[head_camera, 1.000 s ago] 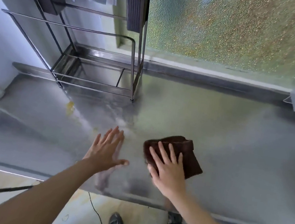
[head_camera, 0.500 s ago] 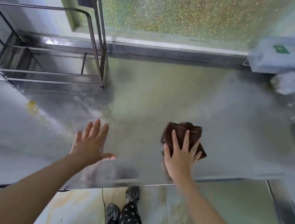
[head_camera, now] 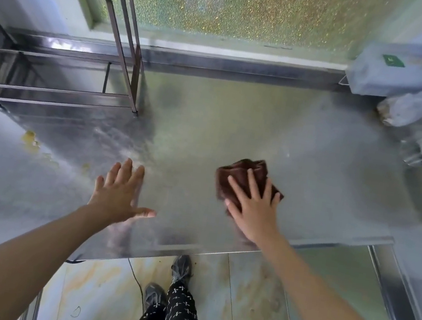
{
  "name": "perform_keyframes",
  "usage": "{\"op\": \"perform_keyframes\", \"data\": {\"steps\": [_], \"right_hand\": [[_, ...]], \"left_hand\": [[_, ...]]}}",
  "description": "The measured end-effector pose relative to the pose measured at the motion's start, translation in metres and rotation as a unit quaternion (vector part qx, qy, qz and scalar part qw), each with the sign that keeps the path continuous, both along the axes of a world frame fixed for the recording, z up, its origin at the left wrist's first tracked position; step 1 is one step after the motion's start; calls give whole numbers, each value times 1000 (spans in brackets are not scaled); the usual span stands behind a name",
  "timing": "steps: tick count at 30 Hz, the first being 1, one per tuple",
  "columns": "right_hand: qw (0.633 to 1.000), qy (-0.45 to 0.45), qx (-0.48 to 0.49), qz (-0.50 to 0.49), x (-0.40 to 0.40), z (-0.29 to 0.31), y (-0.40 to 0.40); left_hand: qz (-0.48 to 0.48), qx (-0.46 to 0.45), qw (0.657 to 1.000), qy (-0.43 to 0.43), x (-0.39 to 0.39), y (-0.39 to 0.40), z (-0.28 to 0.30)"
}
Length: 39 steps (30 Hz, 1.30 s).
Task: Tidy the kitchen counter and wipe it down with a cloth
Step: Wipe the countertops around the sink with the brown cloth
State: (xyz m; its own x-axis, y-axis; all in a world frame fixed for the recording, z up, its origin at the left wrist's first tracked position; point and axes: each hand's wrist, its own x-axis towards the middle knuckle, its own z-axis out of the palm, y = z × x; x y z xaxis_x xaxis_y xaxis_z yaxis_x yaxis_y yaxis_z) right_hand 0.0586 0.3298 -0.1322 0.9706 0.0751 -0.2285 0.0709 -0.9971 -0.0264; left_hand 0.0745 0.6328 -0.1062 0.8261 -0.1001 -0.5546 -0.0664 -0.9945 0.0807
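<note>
Currently the right hand (head_camera: 254,206) lies flat, fingers spread, palm down on a folded brown cloth (head_camera: 245,177), pressing it against the steel counter (head_camera: 236,125); nothing is pinched, the cloth is held only under the palm and fingers. Cloth sits right of centre on the counter, near the front edge, its far corner sticking out beyond the fingertips.

Left hand (head_camera: 118,193) is open, fingers loosely together and thumb out to the side, palm down over bare steel left of the cloth, well apart from it; cannot tell whether it touches the surface. It grips nothing.

Yellowish residue (head_camera: 30,138) marks the counter at left, with paler specks trailing toward the left hand. Wire rack (head_camera: 128,47) stands at the back left, one leg planted on the counter. Frosted window (head_camera: 240,4) behind.

Back right: a pale box (head_camera: 395,74) bearing a small green label (head_camera: 393,60), writing too small to read, and a blue mark; a clear plastic bag (head_camera: 414,110) just below it. No brand legible anywhere.

Floor below shows patterned trousers (head_camera: 174,317) and grey shoes (head_camera: 181,267)
</note>
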Motion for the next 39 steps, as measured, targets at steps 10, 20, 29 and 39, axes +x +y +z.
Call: {"op": "perform_keyframes", "data": {"steps": [10,20,29,39], "right_hand": [[998,-41,52,-16,-2,4,37],[999,23,8,-24,42,5,-7],[984,-12,64,-165,76,5,25],[978,-16,15,209,64,-1,6]], "left_hand": [[-85,23,996,13,17,-1,4],[-131,-31,990,41,48,-56,-3],[-128,-35,990,42,48,-54,-7],[6,-32,996,-79,9,22,-8]]}}
